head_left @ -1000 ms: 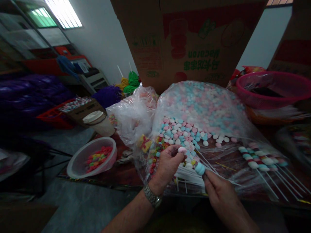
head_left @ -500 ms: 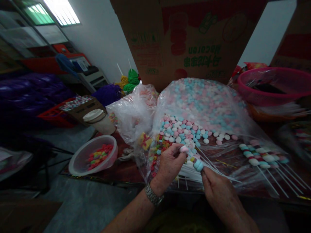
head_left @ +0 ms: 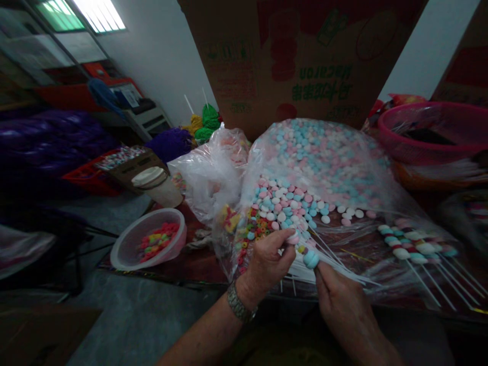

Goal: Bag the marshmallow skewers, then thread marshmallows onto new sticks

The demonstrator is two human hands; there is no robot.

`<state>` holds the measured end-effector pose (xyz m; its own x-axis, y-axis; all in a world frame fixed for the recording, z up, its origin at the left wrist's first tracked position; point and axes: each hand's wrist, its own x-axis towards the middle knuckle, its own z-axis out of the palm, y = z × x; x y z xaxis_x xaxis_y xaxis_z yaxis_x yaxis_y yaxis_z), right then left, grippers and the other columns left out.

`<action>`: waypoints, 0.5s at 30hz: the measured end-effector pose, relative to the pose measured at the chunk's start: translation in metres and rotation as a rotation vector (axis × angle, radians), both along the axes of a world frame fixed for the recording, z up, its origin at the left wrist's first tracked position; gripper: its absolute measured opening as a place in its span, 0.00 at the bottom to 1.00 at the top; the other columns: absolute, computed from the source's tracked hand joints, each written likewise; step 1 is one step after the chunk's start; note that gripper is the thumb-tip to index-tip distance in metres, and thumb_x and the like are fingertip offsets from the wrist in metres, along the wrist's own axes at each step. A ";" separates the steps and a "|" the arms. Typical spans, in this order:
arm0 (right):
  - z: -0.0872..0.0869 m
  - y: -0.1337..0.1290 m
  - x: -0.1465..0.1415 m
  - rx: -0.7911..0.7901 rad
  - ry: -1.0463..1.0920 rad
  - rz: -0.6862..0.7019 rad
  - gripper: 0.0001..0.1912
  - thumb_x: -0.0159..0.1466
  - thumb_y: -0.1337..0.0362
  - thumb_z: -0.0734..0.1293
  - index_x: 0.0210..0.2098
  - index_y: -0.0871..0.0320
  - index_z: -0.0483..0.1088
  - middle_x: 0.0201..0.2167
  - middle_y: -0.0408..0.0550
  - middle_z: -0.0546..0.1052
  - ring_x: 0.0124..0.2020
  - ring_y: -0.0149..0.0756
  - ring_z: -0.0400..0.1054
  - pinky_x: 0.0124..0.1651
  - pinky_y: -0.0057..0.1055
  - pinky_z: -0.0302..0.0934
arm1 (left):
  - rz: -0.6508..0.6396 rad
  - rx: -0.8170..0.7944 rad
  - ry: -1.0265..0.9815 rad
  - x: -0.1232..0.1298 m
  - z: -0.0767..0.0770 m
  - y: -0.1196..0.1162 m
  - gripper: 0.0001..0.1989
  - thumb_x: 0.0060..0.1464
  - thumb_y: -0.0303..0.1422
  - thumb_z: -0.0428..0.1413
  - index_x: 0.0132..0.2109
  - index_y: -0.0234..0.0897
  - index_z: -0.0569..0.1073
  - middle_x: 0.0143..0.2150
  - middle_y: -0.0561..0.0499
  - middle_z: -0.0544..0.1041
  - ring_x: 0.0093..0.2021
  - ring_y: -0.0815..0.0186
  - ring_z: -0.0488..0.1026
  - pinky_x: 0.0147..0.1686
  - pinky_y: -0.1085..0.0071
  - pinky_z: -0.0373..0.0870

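Note:
Between thumb and forefinger, my left hand (head_left: pixel 269 256) pinches a pale pink-and-white candy (head_left: pixel 293 237), held close to the tip of a skewer. My right hand (head_left: pixel 341 295) grips that candy skewer (head_left: pixel 311 259), which has a blue piece and smaller yellow and brownish pieces threaded on it; its stick is hidden in the fist. Just beyond both hands, loose pink, white and blue candies (head_left: pixel 284 201) spill from a large clear plastic bag (head_left: pixel 328 157). Coloured ring pieces (head_left: pixel 259 226) lie beside my left hand. White sticks (head_left: pixel 343 269) lie under and behind my right hand.
Several filled skewers (head_left: pixel 417 244) lie at the right. A translucent bowl (head_left: pixel 125 249) with coloured rings stands left, near a white-lidded tub (head_left: pixel 158 188). Behind the bags rises a cardboard box (head_left: pixel 244 61). A pink basin (head_left: pixel 396 132) stands at the back right.
My left hand has moved slightly right with the pinched candy, nearer the skewer. My right hand keeps hold of the skewer almost in place. The whole view has shifted a little.

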<state>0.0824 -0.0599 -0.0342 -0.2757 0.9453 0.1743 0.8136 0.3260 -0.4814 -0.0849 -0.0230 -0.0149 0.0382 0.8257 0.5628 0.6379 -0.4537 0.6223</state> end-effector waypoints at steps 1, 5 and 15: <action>-0.001 0.000 -0.001 -0.003 0.001 -0.002 0.14 0.64 0.67 0.50 0.34 0.57 0.66 0.22 0.47 0.74 0.25 0.37 0.69 0.28 0.29 0.52 | 0.012 0.010 -0.018 0.001 -0.001 -0.001 0.13 0.47 0.24 0.51 0.41 0.32 0.73 0.31 0.49 0.78 0.28 0.70 0.74 0.30 0.77 0.71; 0.000 0.000 -0.006 -0.018 -0.001 0.012 0.14 0.64 0.68 0.51 0.31 0.57 0.66 0.24 0.48 0.74 0.26 0.36 0.69 0.28 0.28 0.53 | 0.006 0.079 0.036 0.003 -0.005 -0.004 0.12 0.48 0.23 0.50 0.41 0.32 0.73 0.33 0.47 0.78 0.32 0.68 0.75 0.33 0.76 0.72; -0.012 0.011 -0.026 -0.099 0.108 0.001 0.14 0.63 0.69 0.51 0.29 0.59 0.66 0.20 0.48 0.72 0.21 0.34 0.65 0.24 0.26 0.50 | -0.223 -0.232 -0.106 -0.004 -0.012 -0.007 0.16 0.50 0.24 0.49 0.46 0.33 0.73 0.41 0.44 0.77 0.42 0.62 0.74 0.45 0.69 0.70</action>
<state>0.0563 -0.0490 -0.0466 -0.2615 0.9590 0.1094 0.7548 0.2739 -0.5961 -0.0890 -0.0305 -0.0269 0.1837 0.9101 0.3715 0.4652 -0.4134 0.7827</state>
